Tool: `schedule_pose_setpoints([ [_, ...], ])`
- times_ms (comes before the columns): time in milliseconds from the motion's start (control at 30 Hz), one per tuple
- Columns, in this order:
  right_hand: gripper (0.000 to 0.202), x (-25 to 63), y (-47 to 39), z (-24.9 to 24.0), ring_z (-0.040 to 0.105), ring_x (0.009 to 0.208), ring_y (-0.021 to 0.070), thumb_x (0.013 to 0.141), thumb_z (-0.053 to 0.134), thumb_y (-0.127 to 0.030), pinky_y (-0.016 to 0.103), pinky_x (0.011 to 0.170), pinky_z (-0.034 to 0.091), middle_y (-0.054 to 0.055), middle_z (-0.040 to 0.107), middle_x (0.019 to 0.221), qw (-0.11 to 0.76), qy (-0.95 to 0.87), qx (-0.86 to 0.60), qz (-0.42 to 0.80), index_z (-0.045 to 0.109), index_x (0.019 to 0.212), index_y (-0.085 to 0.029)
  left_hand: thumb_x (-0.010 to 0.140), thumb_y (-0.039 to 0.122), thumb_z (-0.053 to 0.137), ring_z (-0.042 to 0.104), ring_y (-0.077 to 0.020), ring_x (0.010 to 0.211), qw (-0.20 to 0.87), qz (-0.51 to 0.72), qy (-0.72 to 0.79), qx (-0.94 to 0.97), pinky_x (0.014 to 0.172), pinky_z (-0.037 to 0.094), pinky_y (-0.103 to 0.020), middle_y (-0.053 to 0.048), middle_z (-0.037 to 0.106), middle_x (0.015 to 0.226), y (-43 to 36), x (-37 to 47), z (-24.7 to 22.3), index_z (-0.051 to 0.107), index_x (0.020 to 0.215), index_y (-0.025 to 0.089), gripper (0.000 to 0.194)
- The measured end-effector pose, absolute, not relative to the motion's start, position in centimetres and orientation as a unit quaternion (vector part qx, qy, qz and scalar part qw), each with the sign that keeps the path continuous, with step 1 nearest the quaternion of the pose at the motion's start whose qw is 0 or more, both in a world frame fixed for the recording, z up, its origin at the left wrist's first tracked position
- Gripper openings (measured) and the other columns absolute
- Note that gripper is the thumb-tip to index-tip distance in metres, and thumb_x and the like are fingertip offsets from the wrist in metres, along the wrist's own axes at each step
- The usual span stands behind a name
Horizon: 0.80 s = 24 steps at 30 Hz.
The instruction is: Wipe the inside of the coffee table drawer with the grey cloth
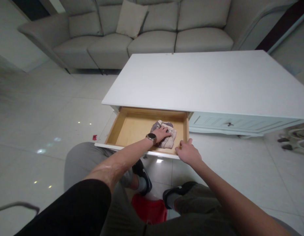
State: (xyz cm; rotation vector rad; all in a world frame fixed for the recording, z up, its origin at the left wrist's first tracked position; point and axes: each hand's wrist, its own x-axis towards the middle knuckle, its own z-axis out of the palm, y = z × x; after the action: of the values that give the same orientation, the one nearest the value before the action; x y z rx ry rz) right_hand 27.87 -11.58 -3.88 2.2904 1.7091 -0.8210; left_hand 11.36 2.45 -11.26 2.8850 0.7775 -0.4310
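Observation:
A crumpled cloth, pale pink with grey patches, lies at the right end of the wooden drawer, which is pulled out of the white table. My left hand, a watch on its wrist, rests on top of the cloth with its fingers closed over it. Part of the cloth is hidden under that hand. At the drawer's front right corner, my right hand grips the edge, thumb inside and fingers around the side.
The white table has a second drawer, shut, on the right. Behind it stands a grey sofa. A red object sits between my feet. A small red scrap lies on the tiled floor to the left.

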Motion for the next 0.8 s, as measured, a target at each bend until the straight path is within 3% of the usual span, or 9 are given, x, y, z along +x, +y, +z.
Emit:
schedule_pose_setpoints([
  [333, 0.048, 27.8, -11.8, -4.0, 0.062, 0.103, 0.0300, 0.096, 0.038, -0.048, 0.043, 0.088, 0.048, 0.016, 0.044, 0.125, 0.076, 0.574, 0.771, -0.266, 0.056, 0.130, -0.019, 0.092, 0.018, 0.056, 0.048, -0.0315, 0.123, 0.096, -0.080, 0.274, 0.954, 0.086, 0.054, -0.041, -0.014, 0.052, 0.130, -1.4, 18.1, -11.9, 0.067, 0.123, 0.029, 0.034],
  [567, 0.042, 27.6, -11.9, -3.5, 0.062, 0.102, 0.0280, 0.096, 0.039, -0.045, 0.041, 0.086, 0.048, 0.016, 0.044, 0.126, 0.090, 0.574, 0.768, -0.270, 0.059, 0.121, -0.018, 0.091, 0.016, 0.056, 0.039, -0.0344, 0.140, 0.121, -0.060, 0.327, 0.935, 0.103, 0.048, -0.048, -0.012, 0.039, 0.155, 2.0, 18.5, -12.9, 0.064, 0.133, 0.029, 0.044],
  [800, 0.041, 27.8, -11.7, -3.3, 0.062, 0.101, 0.0285, 0.095, 0.039, -0.044, 0.041, 0.085, 0.049, 0.014, 0.044, 0.121, 0.087, 0.575, 0.768, -0.270, 0.059, 0.119, -0.019, 0.089, 0.017, 0.058, 0.032, -0.0339, 0.147, 0.162, -0.108, 0.361, 0.912, 0.114, 0.038, -0.049, -0.011, 0.032, 0.163, 6.3, 19.9, -13.2, 0.056, 0.142, 0.030, 0.056],
])
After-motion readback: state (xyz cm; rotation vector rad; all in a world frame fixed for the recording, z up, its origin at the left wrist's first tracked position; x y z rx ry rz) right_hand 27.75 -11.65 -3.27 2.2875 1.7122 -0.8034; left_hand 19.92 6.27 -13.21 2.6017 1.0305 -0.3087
